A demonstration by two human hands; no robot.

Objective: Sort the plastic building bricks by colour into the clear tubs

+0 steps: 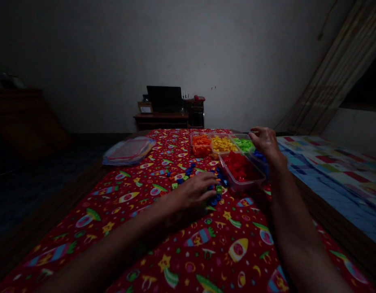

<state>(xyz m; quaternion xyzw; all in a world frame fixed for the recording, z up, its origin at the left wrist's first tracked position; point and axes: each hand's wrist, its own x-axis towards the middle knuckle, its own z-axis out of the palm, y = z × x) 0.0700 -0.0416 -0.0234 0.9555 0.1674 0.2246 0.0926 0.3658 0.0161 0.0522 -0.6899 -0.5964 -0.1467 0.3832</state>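
My left hand [198, 189] reaches palm down over a loose pile of small plastic building blocks, fingers stretched and a little apart. Blue blocks [217, 199], a green block [219, 189] and some orange ones lie around its fingertips. Whatever is under the palm is hidden. My right hand [265, 140] is raised above the green and blue containers, fingers bent, the thumb apart from them; no block shows between them. Below it are green blocks [243, 145] and partly hidden blue blocks [260, 156]. Red blocks [241, 167] fill the nearest clear plastic container [245, 186].
Containers of orange blocks [201, 145] and yellow blocks [223, 143] stand at the back. Stacked clear lids [128, 151] lie at the left on the red patterned cloth [163, 240]. A desk with a dark monitor [165, 97] stands by the wall; a bed [337, 175] is at right.
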